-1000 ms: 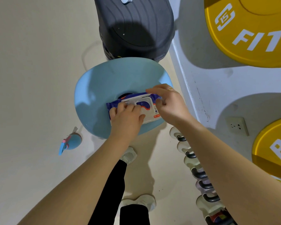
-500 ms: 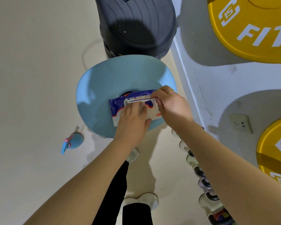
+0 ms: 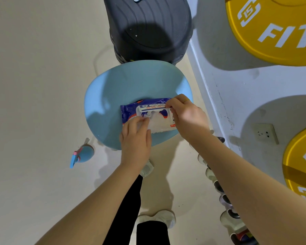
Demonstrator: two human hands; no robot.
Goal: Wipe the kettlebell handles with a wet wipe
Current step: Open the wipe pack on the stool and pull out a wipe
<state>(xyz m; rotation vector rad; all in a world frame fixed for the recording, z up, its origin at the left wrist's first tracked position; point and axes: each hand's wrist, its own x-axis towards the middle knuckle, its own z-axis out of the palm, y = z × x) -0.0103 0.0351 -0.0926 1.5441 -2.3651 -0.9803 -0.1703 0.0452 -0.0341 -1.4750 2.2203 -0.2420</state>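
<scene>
Left hand (image 3: 135, 137) pinches a white wet wipe (image 3: 148, 116) at the blue plastic wipe pack (image 3: 129, 110); right hand (image 3: 185, 114) grips its raised white lid (image 3: 152, 107) on the light-blue round stool (image 3: 131, 85).

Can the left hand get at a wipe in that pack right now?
Probably yes. The pack lies on the blue stool with its lid held open by the right hand. The left hand is already pinching a wipe at the opening, with nothing in between.

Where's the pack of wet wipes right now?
The wet wipe pack lies on the round blue stool at the picture's middle, between the left hand and right hand.
</scene>
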